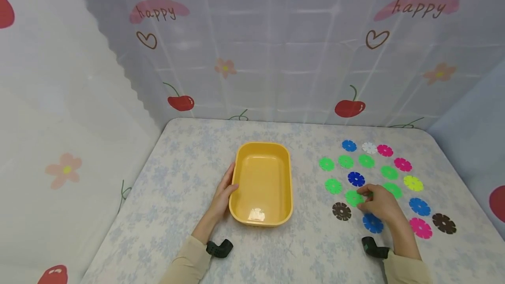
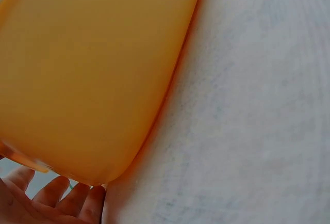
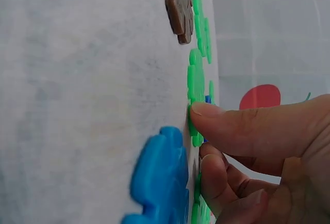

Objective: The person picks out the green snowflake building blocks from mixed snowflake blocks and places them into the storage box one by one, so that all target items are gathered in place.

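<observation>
green disc [image 1: 353,198] pinched by right hand [image 1: 379,204]; left hand [image 1: 223,193] touching yellow tub [image 1: 262,184].

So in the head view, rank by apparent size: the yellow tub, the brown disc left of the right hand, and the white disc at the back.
1. Yellow tub, by far the largest.
2. Brown disc.
3. White disc, though it lies farther from the camera, so their true sizes may match.

A makeshift home play corner: cherry-and-"happy" printed curtains [image 1: 276,56] hang around a table under a pale floral cloth [image 1: 177,196], scattered with colourful plastic snowflake toy discs [image 1: 371,179].
</observation>
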Demonstrator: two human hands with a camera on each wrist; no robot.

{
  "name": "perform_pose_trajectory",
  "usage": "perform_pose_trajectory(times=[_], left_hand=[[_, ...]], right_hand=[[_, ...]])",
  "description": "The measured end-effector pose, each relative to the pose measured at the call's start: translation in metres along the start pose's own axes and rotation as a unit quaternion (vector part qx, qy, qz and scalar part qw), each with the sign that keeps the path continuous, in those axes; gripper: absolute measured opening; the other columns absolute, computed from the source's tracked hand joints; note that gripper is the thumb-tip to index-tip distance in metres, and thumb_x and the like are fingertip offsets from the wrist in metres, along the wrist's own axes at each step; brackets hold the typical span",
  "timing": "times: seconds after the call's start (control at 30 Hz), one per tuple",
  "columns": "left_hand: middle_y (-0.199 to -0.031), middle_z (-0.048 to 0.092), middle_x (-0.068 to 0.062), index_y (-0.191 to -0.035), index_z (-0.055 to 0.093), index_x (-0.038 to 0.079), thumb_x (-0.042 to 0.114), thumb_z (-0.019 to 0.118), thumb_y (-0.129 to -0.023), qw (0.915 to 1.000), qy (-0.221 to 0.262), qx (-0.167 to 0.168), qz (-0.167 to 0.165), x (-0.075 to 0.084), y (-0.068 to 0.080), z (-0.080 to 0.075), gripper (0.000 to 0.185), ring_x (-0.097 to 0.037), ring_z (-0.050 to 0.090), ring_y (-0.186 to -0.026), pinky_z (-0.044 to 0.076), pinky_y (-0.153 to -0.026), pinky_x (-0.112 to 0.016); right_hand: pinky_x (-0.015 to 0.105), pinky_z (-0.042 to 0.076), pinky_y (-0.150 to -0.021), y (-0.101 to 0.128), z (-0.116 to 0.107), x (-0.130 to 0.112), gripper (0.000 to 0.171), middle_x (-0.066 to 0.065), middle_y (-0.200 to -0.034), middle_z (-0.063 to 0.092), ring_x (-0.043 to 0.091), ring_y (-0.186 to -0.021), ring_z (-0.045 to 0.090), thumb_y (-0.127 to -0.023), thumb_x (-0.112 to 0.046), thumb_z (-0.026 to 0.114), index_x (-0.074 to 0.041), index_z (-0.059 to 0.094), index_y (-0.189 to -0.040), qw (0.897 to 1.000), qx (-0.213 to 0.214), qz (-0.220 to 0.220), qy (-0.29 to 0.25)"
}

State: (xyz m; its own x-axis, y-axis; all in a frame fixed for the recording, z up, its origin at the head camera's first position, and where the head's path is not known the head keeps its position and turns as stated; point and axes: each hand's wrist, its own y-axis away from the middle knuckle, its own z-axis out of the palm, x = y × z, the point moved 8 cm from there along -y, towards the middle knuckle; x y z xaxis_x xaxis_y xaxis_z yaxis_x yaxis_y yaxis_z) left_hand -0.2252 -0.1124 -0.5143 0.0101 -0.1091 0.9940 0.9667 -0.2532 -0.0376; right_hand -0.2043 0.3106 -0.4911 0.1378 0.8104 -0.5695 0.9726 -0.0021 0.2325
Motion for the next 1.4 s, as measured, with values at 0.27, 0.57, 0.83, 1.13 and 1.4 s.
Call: perform_pose_trajectory(times=[0.27, 0.57, 0.83, 1.13, 1.4], left_hand=[[-0.166, 0.009, 0.002, -0.159, 0.016, 0.025, 0.014, 0.043, -0.102, 1.0, 0.003, 0.0, -0.004, -0.001, 0.002, -0.001, 0.064, -0.019, 0.01, -0.152, 0.031, -0.105, -0.008], [-0.166, 0.008, 0.002, -0.159, 0.015, 0.026, 0.015, 0.043, -0.102, 1.0, 0.006, -0.002, -0.004, 0.0, 0.001, 0.0, 0.064, -0.019, 0.01, -0.152, 0.032, -0.105, -0.008], [-0.166, 0.008, 0.001, -0.159, 0.015, 0.025, 0.015, 0.044, -0.102, 1.0, 0.003, -0.001, -0.007, 0.0, 0.001, -0.001, 0.064, -0.02, 0.009, -0.152, 0.032, -0.104, -0.008], [-0.165, 0.01, 0.003, -0.158, 0.018, 0.026, 0.013, 0.043, -0.102, 1.0, -0.001, 0.003, -0.006, -0.001, 0.0, -0.001, 0.063, -0.018, 0.011, -0.152, 0.032, -0.105, -0.008], [-0.165, 0.013, 0.002, -0.158, 0.02, 0.025, 0.014, 0.044, -0.101, 0.9999, 0.003, 0.012, -0.002, -0.001, 0.0, -0.001, 0.063, -0.02, 0.014, -0.151, 0.035, -0.103, -0.01]], right_hand=[[0.042, 0.05, -0.071, -0.005, 0.0, 0.004, 0.04, 0.02, -0.098, 0.059, 0.03, -0.086, 0.054, -0.078, -0.009, 0.075, 0.008, 0.058, -0.11, 0.999, -0.015, 0.027, 0.011], [0.033, 0.043, -0.065, -0.003, -0.006, -0.001, 0.027, 0.012, -0.089, 0.059, 0.025, -0.078, 0.053, -0.082, -0.007, 0.069, 0.0, 0.057, -0.104, 1.0, -0.008, 0.012, 0.011], [0.031, 0.053, -0.061, 0.001, -0.007, 0.004, 0.024, 0.016, -0.092, 0.058, 0.02, -0.071, 0.06, -0.089, -0.002, 0.062, 0.008, 0.055, -0.11, 0.997, -0.017, 0.012, -0.076], [0.026, 0.057, -0.065, 0.003, -0.021, -0.003, 0.035, 0.021, -0.101, 0.056, 0.025, -0.081, 0.074, -0.096, -0.007, 0.058, 0.011, 0.048, -0.125, 0.989, 0.015, 0.007, -0.147], [0.025, 0.058, -0.067, -0.008, -0.024, -0.041, 0.04, 0.02, -0.098, 0.059, 0.018, -0.081, 0.074, -0.098, -0.015, 0.059, 0.011, 0.052, -0.127, 0.983, 0.039, -0.035, -0.177]])
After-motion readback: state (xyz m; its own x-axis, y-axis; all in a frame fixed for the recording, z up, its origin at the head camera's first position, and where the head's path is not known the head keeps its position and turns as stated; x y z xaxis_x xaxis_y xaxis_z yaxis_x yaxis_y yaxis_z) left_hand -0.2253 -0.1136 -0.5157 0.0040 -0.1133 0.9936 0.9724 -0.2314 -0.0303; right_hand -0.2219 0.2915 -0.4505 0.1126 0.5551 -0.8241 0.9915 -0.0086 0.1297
